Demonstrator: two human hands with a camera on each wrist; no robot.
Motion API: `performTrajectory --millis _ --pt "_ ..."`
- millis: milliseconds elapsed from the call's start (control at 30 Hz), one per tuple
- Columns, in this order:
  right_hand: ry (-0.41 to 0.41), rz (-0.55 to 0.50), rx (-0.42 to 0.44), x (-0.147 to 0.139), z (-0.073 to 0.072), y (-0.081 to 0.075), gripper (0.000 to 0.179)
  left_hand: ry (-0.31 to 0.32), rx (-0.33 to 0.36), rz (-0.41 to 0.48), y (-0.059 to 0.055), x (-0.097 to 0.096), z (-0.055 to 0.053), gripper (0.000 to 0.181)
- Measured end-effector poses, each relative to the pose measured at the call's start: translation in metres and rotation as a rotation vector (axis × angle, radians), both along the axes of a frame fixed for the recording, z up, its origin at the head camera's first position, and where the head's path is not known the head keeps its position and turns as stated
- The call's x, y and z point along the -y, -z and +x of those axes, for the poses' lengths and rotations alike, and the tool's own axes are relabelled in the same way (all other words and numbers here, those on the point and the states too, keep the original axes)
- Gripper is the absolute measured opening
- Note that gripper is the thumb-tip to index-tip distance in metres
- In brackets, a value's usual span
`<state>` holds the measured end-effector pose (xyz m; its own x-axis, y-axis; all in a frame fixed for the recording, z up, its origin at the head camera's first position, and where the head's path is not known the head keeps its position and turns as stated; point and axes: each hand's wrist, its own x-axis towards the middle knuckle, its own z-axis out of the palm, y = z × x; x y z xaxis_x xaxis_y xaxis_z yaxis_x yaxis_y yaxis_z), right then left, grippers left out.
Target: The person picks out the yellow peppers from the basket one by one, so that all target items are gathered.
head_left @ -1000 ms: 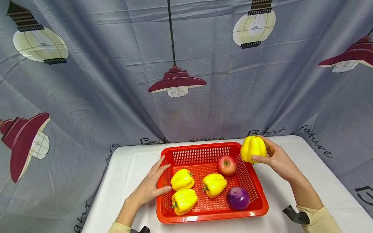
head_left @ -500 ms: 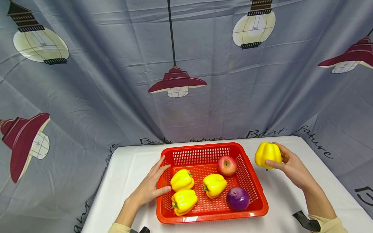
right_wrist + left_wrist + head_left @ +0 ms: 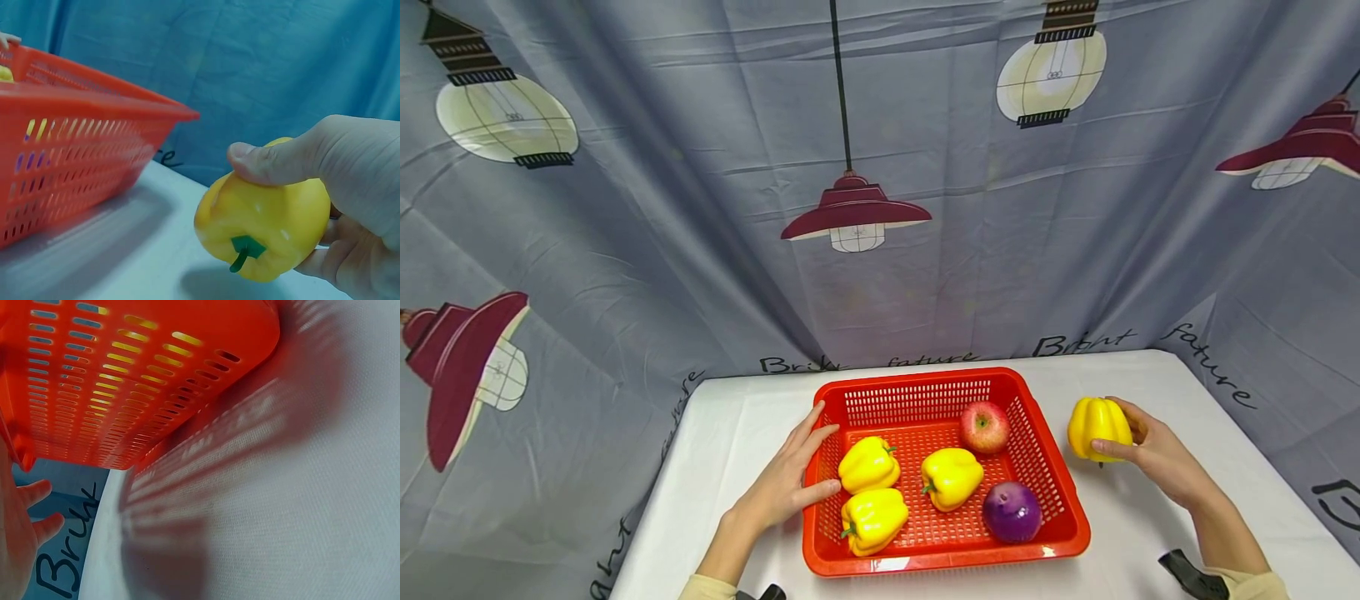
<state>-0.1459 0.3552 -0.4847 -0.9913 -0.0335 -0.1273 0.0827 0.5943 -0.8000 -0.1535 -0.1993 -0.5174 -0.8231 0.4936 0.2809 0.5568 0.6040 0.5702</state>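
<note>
To the right of the red basket (image 3: 947,564), my right hand (image 3: 1161,460) grips a yellow bell pepper (image 3: 1099,427) between thumb and fingers. Its green stem (image 3: 247,249) points downward, and a shadow lies on the table below it. My left hand (image 3: 786,475) rests on the basket's left rim with its fingers spread and fairly straight. Inside the basket are a yellow pepper (image 3: 869,463) at the left, another yellow pepper (image 3: 874,521) in front of it and a third yellow pepper (image 3: 952,477) near the middle. A red apple (image 3: 985,427) and a round purple vegetable (image 3: 1012,511) lie at the right.
The basket stands on a white-covered table (image 3: 730,433). A grey curtain (image 3: 925,292) printed with lamps hangs behind and at both sides. Black straps (image 3: 1193,575) sit around the wrists.
My right hand has carried the yellow bell pepper from over the basket's back right corner out to the right, then lowered it toward the table. The left hand has stayed in place.
</note>
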Motion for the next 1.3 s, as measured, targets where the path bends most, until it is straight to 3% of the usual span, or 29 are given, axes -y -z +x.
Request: performTrajectory --millis 500,733,1067,1300 --pt "-0.038 0.039 0.073 -0.011 -0.002 0.022 0.092 -0.003 0.008 -0.010 0.001 -0.001 -0.001 0.077" --pt "-0.054 0.081 0.096 -0.014 -0.005 0.025 0.095 -0.009 0.017 -0.007 0.001 0.000 0.000 0.076" --pt "-0.054 0.123 0.040 -0.013 -0.011 0.040 0.089 -0.012 0.008 0.007 0.001 0.000 0.001 0.075" --pt "-0.063 0.063 0.035 -0.011 -0.009 0.048 0.082 -0.012 0.018 0.010 0.002 0.001 0.000 0.075"
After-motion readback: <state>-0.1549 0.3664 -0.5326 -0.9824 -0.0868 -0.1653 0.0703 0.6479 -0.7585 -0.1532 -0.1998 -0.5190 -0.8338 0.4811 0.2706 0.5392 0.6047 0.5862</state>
